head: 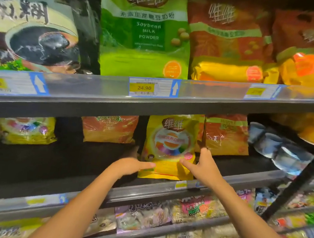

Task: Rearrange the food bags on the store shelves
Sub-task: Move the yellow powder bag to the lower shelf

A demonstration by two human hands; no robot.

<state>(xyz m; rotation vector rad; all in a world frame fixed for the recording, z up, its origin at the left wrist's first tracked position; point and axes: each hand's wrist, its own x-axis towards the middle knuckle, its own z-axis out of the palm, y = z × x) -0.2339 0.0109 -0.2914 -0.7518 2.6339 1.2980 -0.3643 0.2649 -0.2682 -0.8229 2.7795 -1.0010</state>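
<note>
both hands on the yellow bag, middle shelf

yellow bag (pixel 169 144) stands upright at the front edge of the middle shelf (pixel 65 168), about midway along it, base just behind the front rail. left hand (pixel 130 166) grasps its lower left side: thumb laid across the front, fingers passing behind the left edge (blurred there). right hand (pixel 204 166) grasps the lower right side: thumb on the front, one finger pointing up along the right edge. both forearms bare.

further back on the same shelf: orange bag (pixel 109 128) to the left of the yellow bag, second orange bag (pixel 227 135) just beside its right edge. second yellow bag (pixel 27 130) stands towards the left end, well apart.

upper shelf (pixel 80 87): green bag (pixel 145 34) marked "soybean milk powder"; price tag (pixel 144 87) reading 24.90 on the front rail below it.

below the middle shelf: snack packets (pixel 192 208), print too blurred to read.
</note>
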